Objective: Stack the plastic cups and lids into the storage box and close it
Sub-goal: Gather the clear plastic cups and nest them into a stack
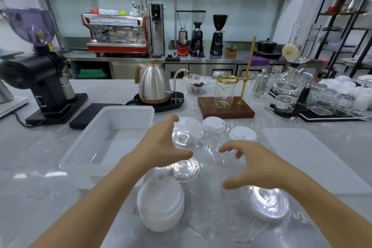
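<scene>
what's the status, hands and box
Left hand and right hand open, empty, over loose lids. Storage box open, empty. Box lid lies right. Nothing blocking.

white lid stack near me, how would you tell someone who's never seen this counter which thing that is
Start at the open white storage box on the left of the marble counter, then come toward the person from its near right corner. The white lid stack sits there, just right of the left forearm. Unlike the clear lids around it, it is opaque, and it is a tall pile, not one of the single white lids farther back.
</scene>
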Motion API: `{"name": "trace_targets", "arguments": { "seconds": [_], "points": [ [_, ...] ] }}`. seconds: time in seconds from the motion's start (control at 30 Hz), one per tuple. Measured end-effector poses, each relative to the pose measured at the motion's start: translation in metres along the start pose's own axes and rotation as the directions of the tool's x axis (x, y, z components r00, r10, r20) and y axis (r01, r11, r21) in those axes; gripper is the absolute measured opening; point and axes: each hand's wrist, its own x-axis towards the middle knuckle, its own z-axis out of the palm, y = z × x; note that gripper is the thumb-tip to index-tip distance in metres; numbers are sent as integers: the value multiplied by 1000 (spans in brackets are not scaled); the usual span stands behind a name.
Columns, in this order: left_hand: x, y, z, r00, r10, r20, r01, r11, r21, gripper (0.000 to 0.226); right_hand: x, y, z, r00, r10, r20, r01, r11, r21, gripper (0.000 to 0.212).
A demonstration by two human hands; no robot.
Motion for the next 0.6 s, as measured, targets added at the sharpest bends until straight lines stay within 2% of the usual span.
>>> {"name": "trace_targets", "arguments": {
  "seconds": [0.17, 0.3, 0.43, 0.6],
  "points": [
    [-6, 3, -4, 992, -27, -126, 6, 987, -162, 90, 18, -5, -17, 981, -63, -185, 95, 982, 165, 70],
    [-10, 3, -3, 983, -17, -183, -32, 965, -259, 86, 36, -12, -10, 954, -95, -285, 190, 926, 327, 65],
    [-12, 2, -5, 971, 24, -239, -90, 959, -270, 87, 55, -24, -4, 939, -126, -321, 255, 879, 402, 61],
    [-14, -1, -15, 941, 84, -329, -180, 945, -274, 91, 72, -37, 2, 937, -155, -312, 303, 805, 511, 67]
  ]
}}
